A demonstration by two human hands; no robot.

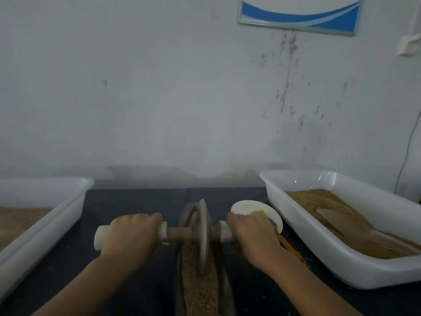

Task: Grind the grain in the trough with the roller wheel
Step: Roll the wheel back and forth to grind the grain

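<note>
A: Head view, looking down at a dark table (136,201). What sits in the middle?

B: A narrow trough (224,290), running away from the viewer toward a pale wall (159,87). Tan ground grain (198,290) fills its channel. A metal wheel (203,236) stands upright on edge in the trough, down in the grain, toward the far end.

A: And the hands?

B: An axle (178,233) crosses the wheel, with a white handle (101,239) out to the left of the trough and another on the right. The left hand (129,236) is wrapped around the left handle, fingers curled over it. The right hand (250,236) grips the right handle the same way. The hands are apart, one on each side of the trough.

A: What else is near the trough?

B: Just right of it, beyond the right hand, lies a round white dish (250,208). Further right is a white tub (341,258) holding brown grain. Left of the trough is a second white tub (45,215), also with grain. On the wall above hangs a blue-and-white sign (300,12).
</note>
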